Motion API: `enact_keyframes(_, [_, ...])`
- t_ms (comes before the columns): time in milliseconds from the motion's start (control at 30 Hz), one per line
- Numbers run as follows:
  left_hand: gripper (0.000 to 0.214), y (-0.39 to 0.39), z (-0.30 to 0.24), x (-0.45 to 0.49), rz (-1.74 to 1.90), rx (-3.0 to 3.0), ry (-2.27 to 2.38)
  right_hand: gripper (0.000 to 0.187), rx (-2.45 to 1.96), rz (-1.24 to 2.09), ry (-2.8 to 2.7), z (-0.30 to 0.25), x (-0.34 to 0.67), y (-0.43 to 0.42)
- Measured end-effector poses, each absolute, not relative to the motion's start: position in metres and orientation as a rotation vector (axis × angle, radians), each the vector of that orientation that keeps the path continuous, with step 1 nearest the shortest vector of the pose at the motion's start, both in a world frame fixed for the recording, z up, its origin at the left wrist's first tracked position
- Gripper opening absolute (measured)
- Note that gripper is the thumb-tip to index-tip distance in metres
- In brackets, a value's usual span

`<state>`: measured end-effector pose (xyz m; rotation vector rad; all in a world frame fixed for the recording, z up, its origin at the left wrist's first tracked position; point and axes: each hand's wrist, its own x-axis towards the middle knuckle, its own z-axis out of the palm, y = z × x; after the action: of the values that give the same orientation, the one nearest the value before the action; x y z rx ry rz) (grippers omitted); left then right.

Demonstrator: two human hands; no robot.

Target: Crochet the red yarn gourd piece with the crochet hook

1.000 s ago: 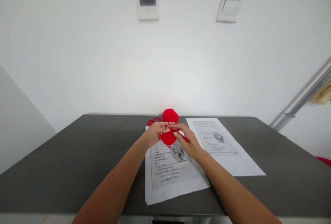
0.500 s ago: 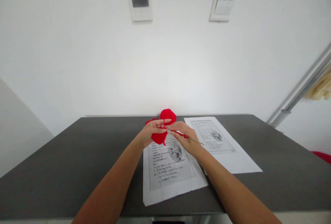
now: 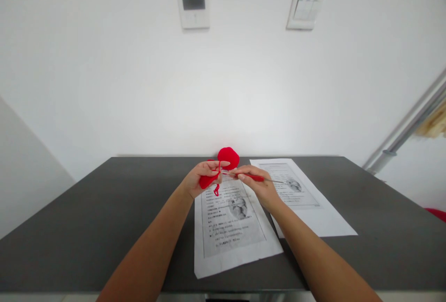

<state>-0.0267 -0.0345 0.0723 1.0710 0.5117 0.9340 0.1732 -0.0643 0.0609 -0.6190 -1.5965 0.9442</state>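
Observation:
My left hand pinches a small red crocheted piece above a printed sheet; a short loop of red yarn dangles below it. My right hand is closed on a thin crochet hook with a red handle, held nearly level, its metal tip at the red piece between the two hands. Behind the hands a red ball of yarn rests on the dark table. A strand runs from the piece over my left fingers.
A second printed sheet lies to the right of the first. A white wall stands right behind the table with a small panel and a light switch. A metal pole slants at the right edge.
The crochet hook has swung from slanting down-right to nearly level. My left hand has turned the red piece, which now shows smaller with a loop hanging under it. The view shifted slightly.

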Motion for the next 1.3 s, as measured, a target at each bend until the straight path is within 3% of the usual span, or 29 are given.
enact_keyframes(600, [0.038, -0.032, 0.069, -0.03, 0.875, 1.024, 0.438, 0.014, -0.593, 1.007, -1.591, 0.064, 0.174, -0.065])
enact_keyframes(867, [0.034, -0.037, 0.072, -0.028, 0.917, 1.135, 0.645, 0.012, -0.458, 1.236, -1.381, 0.06, 0.172, -0.061])
enact_keyframes(1167, [0.034, -0.039, 0.073, -0.015, 1.01, 1.215, 0.717, 0.019, -0.537, 0.654, -1.713, 0.056, 0.168, -0.064])
enact_keyframes(1300, [0.051, -0.038, 0.071, -0.012, 1.046, 1.235, 0.758, 0.022, -0.545, 0.628, -1.778, 0.053, 0.171, -0.06])
